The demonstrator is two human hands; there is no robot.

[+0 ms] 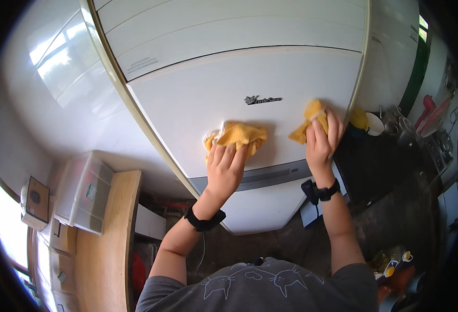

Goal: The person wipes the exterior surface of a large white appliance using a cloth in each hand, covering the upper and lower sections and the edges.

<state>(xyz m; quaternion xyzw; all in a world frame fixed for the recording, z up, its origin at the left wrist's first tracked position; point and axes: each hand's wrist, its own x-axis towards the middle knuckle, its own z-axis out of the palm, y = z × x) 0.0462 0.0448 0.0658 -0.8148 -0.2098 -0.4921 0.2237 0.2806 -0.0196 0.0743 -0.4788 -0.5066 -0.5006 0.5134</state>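
Observation:
A white refrigerator door (197, 93) with a Little Swan badge (263, 100) fills the middle of the head view. My left hand (225, 163) presses a crumpled yellow cloth (242, 132) against the door, left of and below the badge; its fingertips are partly hidden by the folds. To the right, near the door's edge, my right hand (322, 136) grips another yellow cloth (314, 111), which has a pale edge band. A grey handle strip (270, 176) runs below both hands, above a white lower door (252, 210). Each wrist wears a black strap.
At the left, a clear plastic bin (84, 191) stands on a wooden board (100, 249) beside a cardboard box (37, 197). Right of the refrigerator are a dark surface (361, 167), metal pots (390, 121) and a pink basket (433, 117). Bottles (392, 265) stand at the lower right.

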